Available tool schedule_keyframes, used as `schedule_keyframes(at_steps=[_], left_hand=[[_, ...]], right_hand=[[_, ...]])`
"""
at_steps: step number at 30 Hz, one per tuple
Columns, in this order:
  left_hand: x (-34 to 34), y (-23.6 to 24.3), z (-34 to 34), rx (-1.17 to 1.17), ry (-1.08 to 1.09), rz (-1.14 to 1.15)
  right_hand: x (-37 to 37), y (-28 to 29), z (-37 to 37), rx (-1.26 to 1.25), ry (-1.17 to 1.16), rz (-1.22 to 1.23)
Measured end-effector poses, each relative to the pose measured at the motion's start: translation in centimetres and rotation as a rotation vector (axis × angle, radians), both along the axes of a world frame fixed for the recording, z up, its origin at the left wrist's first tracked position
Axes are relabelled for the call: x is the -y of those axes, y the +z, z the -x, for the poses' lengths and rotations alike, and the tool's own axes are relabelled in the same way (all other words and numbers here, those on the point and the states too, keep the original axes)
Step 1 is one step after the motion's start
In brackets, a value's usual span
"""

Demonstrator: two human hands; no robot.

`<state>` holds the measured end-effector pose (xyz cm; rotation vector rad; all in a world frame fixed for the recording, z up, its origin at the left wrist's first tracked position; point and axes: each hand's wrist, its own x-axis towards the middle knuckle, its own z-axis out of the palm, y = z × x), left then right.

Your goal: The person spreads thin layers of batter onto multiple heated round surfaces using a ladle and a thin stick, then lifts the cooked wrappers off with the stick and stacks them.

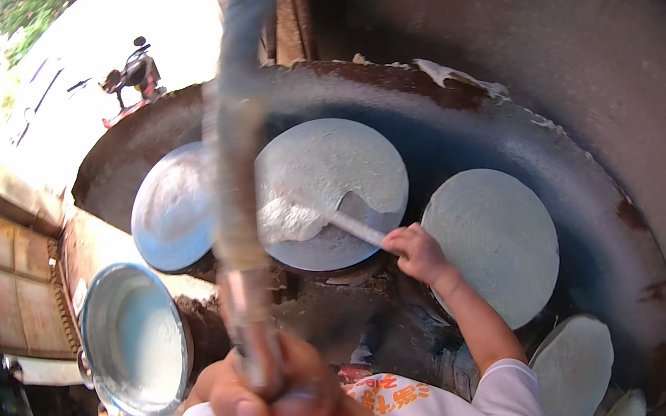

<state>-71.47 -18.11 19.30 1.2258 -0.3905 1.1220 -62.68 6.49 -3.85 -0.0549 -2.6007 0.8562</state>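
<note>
My right hand (418,252) grips the handle of a pale long-handled spreader (356,229), whose far end lies in wet white batter (328,152) on the middle round griddle (327,252). Batter coats most of this plate; its near edge is bare. Close to the camera, my left hand (280,395) is closed round a long upright tool (237,197) with a pale coating. Its shaft is smeared by motion, and its wide upper end leaves the top of the picture, so its kind is unclear. The shaft hides part of the left and middle griddles.
A left griddle (171,203) has streaked residue; a thin pale sheet covers the right one (496,247). A blue-rimmed basin (89,316) of whitish liquid stands left. More pale sheets (576,370) lie lower right. A curved raised rim (610,199) encloses the griddles. Outside stands a motorbike (140,73).
</note>
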Motion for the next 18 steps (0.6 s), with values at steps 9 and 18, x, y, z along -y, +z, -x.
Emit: schedule_keyframes(at_steps=[9, 18], left_hand=[[17.6, -3.7, 6.2, 0.506, 1.018, 0.588], [28.0, -3.8, 11.2, 0.211, 1.452, 0.642]], right_hand=[[22.8, -1.2, 7.6, 0.085, -0.267, 1.380], [35.2, -8.9, 15.5, -0.329, -0.553, 1.792]])
